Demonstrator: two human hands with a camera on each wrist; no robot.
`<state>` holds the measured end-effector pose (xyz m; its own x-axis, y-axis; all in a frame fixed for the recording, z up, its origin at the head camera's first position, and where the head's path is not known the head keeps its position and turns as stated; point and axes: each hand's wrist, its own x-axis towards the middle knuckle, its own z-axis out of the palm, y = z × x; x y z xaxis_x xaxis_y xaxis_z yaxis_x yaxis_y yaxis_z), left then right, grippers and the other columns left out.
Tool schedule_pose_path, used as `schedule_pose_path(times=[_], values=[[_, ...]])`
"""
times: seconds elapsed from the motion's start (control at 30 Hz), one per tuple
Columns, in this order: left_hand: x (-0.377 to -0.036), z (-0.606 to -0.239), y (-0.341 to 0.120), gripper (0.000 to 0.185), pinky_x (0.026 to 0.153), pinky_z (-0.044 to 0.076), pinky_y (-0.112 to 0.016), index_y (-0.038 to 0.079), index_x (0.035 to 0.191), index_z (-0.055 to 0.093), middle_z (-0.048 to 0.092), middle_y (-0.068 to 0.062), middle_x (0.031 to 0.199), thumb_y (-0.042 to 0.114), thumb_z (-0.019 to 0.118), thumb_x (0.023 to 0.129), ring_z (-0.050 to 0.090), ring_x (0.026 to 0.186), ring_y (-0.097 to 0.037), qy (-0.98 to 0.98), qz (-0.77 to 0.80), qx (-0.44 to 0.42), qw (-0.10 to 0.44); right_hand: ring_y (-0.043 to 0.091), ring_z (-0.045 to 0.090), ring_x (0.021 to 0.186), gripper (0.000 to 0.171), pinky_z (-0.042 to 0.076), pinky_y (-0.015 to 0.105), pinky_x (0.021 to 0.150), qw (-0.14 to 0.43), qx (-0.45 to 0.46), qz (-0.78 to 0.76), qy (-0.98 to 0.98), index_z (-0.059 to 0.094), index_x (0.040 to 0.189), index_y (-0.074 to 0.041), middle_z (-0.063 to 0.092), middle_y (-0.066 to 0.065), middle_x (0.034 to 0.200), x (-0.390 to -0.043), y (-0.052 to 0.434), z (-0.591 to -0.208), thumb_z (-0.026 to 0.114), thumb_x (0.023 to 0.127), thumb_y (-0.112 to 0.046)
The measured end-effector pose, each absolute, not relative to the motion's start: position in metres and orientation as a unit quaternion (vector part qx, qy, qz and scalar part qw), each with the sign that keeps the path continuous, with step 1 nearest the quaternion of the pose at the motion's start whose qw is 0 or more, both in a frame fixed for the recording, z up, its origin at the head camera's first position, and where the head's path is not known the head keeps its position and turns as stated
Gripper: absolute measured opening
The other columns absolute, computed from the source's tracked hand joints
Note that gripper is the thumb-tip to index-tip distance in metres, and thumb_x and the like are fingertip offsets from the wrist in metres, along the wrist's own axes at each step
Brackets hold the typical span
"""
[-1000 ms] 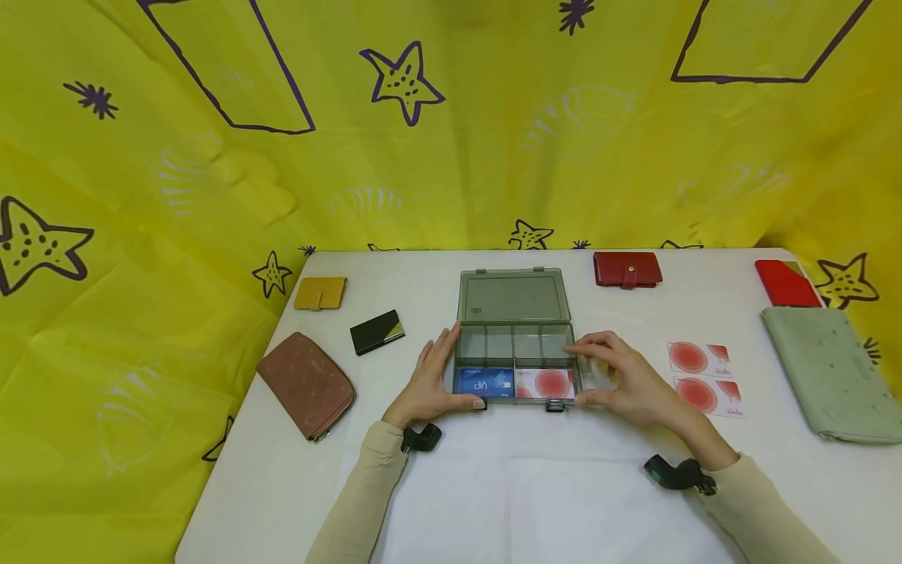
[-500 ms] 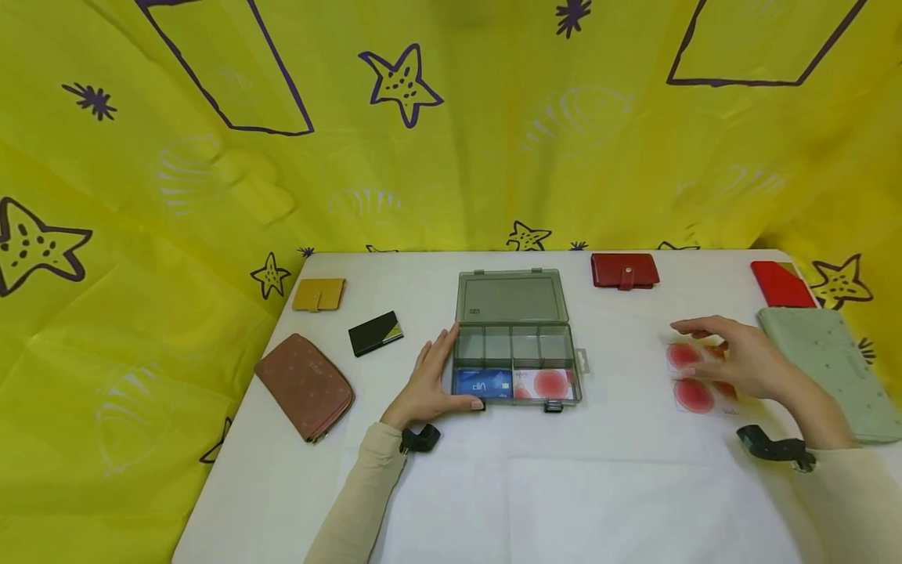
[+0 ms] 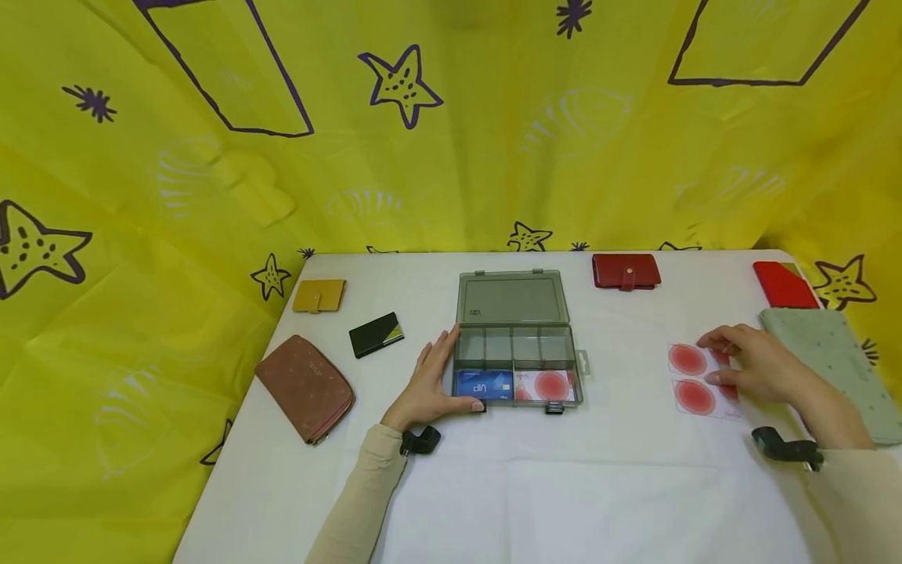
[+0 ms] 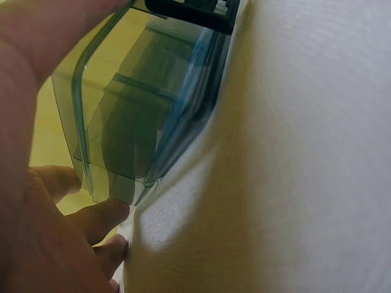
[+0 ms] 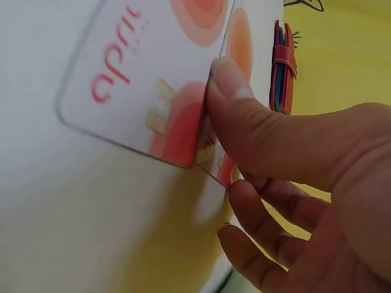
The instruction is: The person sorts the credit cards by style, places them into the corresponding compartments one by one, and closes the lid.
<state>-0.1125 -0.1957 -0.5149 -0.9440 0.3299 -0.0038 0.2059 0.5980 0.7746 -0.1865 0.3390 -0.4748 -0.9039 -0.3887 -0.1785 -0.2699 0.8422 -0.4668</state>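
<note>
In the head view a grey see-through compartment box [image 3: 513, 406] stands with its lid raised; a blue VIP card [image 3: 486, 385] and a red-and-white card [image 3: 552, 385] lie in its front compartments. My left hand [image 3: 427, 392] grips the box's left side, thumb at the front corner and fingertips up at the back. At right, two white cards with red circles lie on the table. My right hand [image 3: 757, 366] pinches the far card [image 3: 687, 359] by its long edges; its thumb [image 5: 235, 91] sits at the border with the near card [image 5: 116, 79].
At left lie a brown zip wallet [image 3: 306, 388], a yellow wallet [image 3: 319, 295] and a black card holder [image 3: 377, 334]. A dark red wallet [image 3: 625, 271] lies at the back. A bright red item [image 3: 784, 284] and a green zip pouch [image 3: 828, 372] lie at far right.
My right hand has left the box's right side and moved right to the two cards, closing its thumb and fingers over the far one. My left hand has stayed on the box.
</note>
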Motion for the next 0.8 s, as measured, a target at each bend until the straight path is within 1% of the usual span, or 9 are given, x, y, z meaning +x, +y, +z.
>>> schedule_pose_path(times=[0.07, 0.17, 0.27, 0.4, 0.53, 0.57, 0.63, 0.73, 0.8], values=[[-0.113, -0.515, -0.196, 0.133, 0.135, -0.001, -0.056, 0.023, 0.173, 0.005, 0.015, -0.003, 0.180, 0.040, 0.096, 0.077, 0.006, 0.167, -0.029, 0.891, 0.422, 0.152, 0.072, 0.034, 0.058, 0.099, 0.054, 0.048, 0.015, 0.070, 0.147, -0.165, -0.226, 0.949, 0.066, 0.124, 0.005, 0.068, 0.018, 0.109, -0.188, 0.338, -0.473, 0.092, 0.081, -0.014], [-0.113, -0.515, -0.196, 0.133, 0.136, -0.002, -0.054, 0.024, 0.173, 0.004, 0.014, -0.002, 0.180, 0.038, 0.096, 0.077, 0.005, 0.168, -0.027, 0.892, 0.419, 0.151, 0.074, 0.028, 0.055, 0.094, 0.055, 0.048, 0.016, 0.067, 0.157, -0.154, -0.235, 0.947, 0.066, 0.121, 0.004, 0.066, 0.012, 0.103, -0.186, 0.337, -0.472, 0.094, 0.080, -0.020], [-0.113, -0.515, -0.196, 0.133, 0.136, -0.003, -0.053, 0.025, 0.173, 0.004, 0.013, -0.001, 0.180, 0.036, 0.096, 0.078, 0.004, 0.168, -0.026, 0.893, 0.418, 0.148, 0.076, 0.019, 0.052, 0.089, 0.053, 0.047, 0.018, 0.066, 0.143, -0.153, -0.252, 0.945, 0.065, 0.117, 0.002, 0.062, 0.007, 0.098, -0.181, 0.334, -0.473, 0.094, 0.080, -0.022], [-0.113, -0.516, -0.195, 0.133, 0.136, -0.003, -0.053, 0.026, 0.173, 0.004, 0.013, -0.001, 0.180, 0.036, 0.096, 0.078, 0.004, 0.168, -0.025, 0.893, 0.419, 0.144, 0.076, 0.008, 0.049, 0.084, 0.039, 0.046, 0.017, 0.066, 0.102, -0.158, -0.272, 0.944, 0.062, 0.113, -0.003, 0.061, 0.006, 0.096, -0.175, 0.333, -0.476, 0.088, 0.086, -0.013], [-0.113, -0.518, -0.195, 0.132, 0.136, -0.002, -0.054, 0.025, 0.173, 0.005, 0.014, -0.002, 0.180, 0.039, 0.095, 0.078, 0.005, 0.168, -0.026, 0.893, 0.418, 0.148, 0.073, -0.007, 0.048, 0.085, 0.027, 0.045, 0.008, 0.068, 0.057, -0.168, -0.292, 0.940, 0.060, 0.110, -0.005, 0.066, 0.009, 0.099, -0.170, 0.336, -0.479, 0.080, 0.092, -0.003], [-0.113, -0.518, -0.195, 0.132, 0.136, -0.002, -0.054, 0.025, 0.173, 0.005, 0.013, -0.002, 0.180, 0.040, 0.095, 0.078, 0.005, 0.168, -0.026, 0.894, 0.416, 0.148, 0.073, -0.011, 0.044, 0.083, 0.026, 0.046, 0.007, 0.068, 0.045, -0.168, -0.301, 0.938, 0.059, 0.110, -0.005, 0.066, 0.009, 0.100, -0.168, 0.335, -0.479, 0.079, 0.093, -0.001], [-0.113, -0.518, -0.196, 0.133, 0.136, -0.002, -0.053, 0.026, 0.173, 0.004, 0.013, -0.001, 0.180, 0.041, 0.095, 0.078, 0.004, 0.168, -0.025, 0.895, 0.415, 0.147, 0.074, -0.012, 0.042, 0.084, 0.027, 0.044, 0.004, 0.068, 0.028, -0.155, -0.316, 0.936, 0.057, 0.115, -0.003, 0.064, 0.012, 0.105, -0.165, 0.332, -0.478, 0.076, 0.096, -0.002], [-0.113, -0.518, -0.196, 0.133, 0.136, -0.003, -0.052, 0.027, 0.173, 0.003, 0.013, 0.001, 0.180, 0.040, 0.095, 0.078, 0.004, 0.168, -0.024, 0.895, 0.414, 0.146, 0.075, -0.018, 0.049, 0.080, 0.032, 0.047, 0.004, 0.066, 0.009, -0.136, -0.347, 0.928, 0.051, 0.127, 0.001, 0.057, 0.014, 0.108, -0.161, 0.323, -0.473, 0.069, 0.101, 0.000], [-0.113, -0.518, -0.196, 0.133, 0.136, -0.003, -0.052, 0.027, 0.173, 0.003, 0.013, 0.000, 0.180, 0.040, 0.095, 0.078, 0.004, 0.168, -0.024, 0.895, 0.415, 0.147, 0.074, -0.014, 0.060, 0.074, 0.036, 0.051, 0.005, 0.065, -0.008, -0.131, -0.373, 0.918, 0.050, 0.133, 0.002, 0.055, 0.009, 0.106, -0.159, 0.313, -0.469, 0.066, 0.102, 0.001]])
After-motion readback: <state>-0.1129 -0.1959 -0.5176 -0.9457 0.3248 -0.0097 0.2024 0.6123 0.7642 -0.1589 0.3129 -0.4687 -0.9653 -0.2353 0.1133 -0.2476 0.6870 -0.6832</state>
